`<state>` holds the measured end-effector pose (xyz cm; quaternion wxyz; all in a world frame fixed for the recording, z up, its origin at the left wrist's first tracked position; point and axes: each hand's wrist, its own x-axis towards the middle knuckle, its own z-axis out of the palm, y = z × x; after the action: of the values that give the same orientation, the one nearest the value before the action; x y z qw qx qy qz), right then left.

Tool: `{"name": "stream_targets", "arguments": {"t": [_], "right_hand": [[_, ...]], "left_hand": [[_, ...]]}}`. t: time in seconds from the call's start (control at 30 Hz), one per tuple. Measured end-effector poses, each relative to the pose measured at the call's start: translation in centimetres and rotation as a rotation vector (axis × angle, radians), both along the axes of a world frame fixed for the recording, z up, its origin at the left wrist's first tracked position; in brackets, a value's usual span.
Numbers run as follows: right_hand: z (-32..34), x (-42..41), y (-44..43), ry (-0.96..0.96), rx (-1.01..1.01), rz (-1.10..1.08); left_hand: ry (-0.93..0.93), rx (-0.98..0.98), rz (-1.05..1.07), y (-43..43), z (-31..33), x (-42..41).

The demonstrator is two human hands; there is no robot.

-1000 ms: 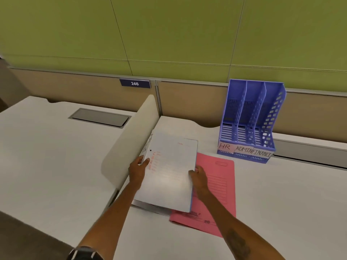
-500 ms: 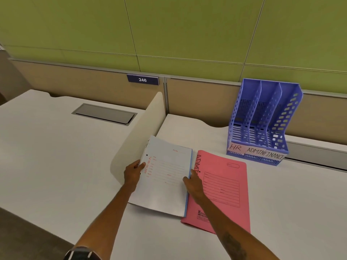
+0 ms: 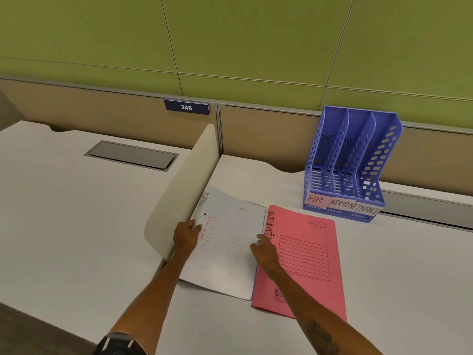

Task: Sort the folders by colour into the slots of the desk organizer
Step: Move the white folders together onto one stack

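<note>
Folders: a white folder (image 3: pixel 230 242) lies on the desk (image 3: pixel 396 278) against the divider (image 3: pixel 179 193), hard at the desk's left edge, with a pink folder (image 3: pixel 307 257) marked ADMIN touching its right side; a thin blue edge shows under the white one, perhaps a third folder, I cannot say.
Left hand (image 3: pixel 185 235): fingers curled onto the white folder's left edge, thumb on top, seemingly pinching it.
Right hand (image 3: pixel 265 251): fingers together and flat, tips pressing at the seam where white meets pink; it grips nothing that I can see.
Organizer (image 3: pixel 350 162): stands at the back of the desk near the right, well apart from the folders, three slots bare, taped HR, ADMIN, FINANCE from left to right.
Step in hand: I would judge it to be parting the white folder from the rest for a lift.
Doing it well: hold the pink one down with the right fingertips while the left raises the white by its spine edge, so nothing drags; read the handwriting at its top corner before choosing a slot; stand it upright and feed it in spine first.
Risk: the limp cover may sag open.
</note>
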<state>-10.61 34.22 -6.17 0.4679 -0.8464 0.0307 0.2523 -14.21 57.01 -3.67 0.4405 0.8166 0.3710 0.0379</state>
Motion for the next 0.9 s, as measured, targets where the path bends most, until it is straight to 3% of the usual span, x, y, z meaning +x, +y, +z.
{"name": "stream_targets", "arguments": {"t": [0.53, 0.73, 0.9], "right_hand": [[0.5, -0.2, -0.8, 0.007, 0.003, 0.063], [1.6, 0.2, -2.3, -0.058, 0.041, 0.064], [2.5, 0.6, -4.8, -0.179, 0.042, 0.028]], "left_hand": [[0.194, 0.405, -0.084, -1.9, 0.7, -0.2], [0.202, 0.660, -0.264, -4.8, 1.2, 0.5], [0.129, 0.649, -0.440, -9.2, 1.5, 1.5]]}}
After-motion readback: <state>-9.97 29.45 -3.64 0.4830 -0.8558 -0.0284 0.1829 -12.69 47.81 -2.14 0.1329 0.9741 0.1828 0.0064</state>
